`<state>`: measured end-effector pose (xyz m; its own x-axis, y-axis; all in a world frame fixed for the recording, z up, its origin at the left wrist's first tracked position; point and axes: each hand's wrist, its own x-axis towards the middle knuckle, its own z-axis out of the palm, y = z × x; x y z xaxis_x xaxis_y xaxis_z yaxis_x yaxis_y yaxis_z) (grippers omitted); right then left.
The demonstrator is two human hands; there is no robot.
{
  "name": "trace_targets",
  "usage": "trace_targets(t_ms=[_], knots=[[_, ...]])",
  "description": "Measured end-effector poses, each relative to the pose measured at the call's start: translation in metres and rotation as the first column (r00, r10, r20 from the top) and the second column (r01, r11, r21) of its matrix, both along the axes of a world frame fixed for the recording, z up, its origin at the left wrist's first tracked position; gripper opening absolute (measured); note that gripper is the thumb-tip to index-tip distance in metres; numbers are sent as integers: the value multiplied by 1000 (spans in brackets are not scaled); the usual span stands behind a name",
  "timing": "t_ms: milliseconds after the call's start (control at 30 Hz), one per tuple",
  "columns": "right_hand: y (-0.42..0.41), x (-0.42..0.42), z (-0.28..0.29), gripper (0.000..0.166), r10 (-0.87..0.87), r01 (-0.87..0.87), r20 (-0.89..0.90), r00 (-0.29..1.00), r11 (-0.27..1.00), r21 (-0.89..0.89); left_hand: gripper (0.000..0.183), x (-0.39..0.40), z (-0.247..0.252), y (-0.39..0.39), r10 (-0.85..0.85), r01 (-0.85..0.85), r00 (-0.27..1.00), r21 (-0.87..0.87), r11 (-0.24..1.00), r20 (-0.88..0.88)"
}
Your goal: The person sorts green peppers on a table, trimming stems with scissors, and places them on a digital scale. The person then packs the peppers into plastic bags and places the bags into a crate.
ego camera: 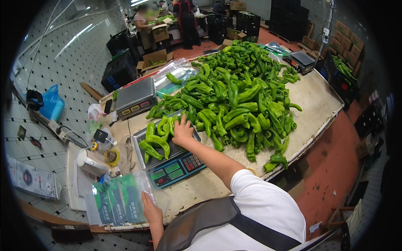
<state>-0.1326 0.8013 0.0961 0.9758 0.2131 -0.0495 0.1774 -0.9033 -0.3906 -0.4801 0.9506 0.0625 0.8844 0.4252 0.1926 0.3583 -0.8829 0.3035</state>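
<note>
Several long green peppers [158,140] lie on the metal tray [137,157] of a digital scale [176,169]. My right hand [183,130] reaches over the tray's right part, its fingers spread at a pepper near the back edge; whether it grips one is unclear. Beyond and to the right a large heap of green peppers [238,94] covers much of the table. My left hand [152,209] is low by the table's front edge, at the right side of a stack of printed clear plastic bags [121,200]; its fingertips touch the bag edge, and its grip is hard to make out.
A second scale [133,94] stands behind the tray, a third [301,59] at the table's far right. Tape rolls [112,156], a cloth [126,153] and a white appliance [91,162] are at the left. More bags [176,75] lie at the back. Other people work beyond black crates [119,70].
</note>
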Motion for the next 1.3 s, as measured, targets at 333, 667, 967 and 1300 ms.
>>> trace_targets(t_ms=[333, 667, 967, 1300], knots=[[-11, 8, 0, 82, 56, -57, 18, 998, 997, 55, 68, -1, 4, 0, 19, -18, 1000, -34, 999, 17], [-7, 5, -3, 90, 42, -45, 41, 998, 997, 67, 65, 6, -2, -3, 1, -1, 1000, -2, 1000, 13], [-43, 34, -25, 83, 167, -207, 137, 976, 902, 379, 62, -4, 8, -1, 60, -54, 993, 57, 997, -104], [-126, 6, -5, 61, 677, 631, -419, 605, -85, 771, 52, -10, 5, 1, 96, -86, 992, 118, 989, -83]])
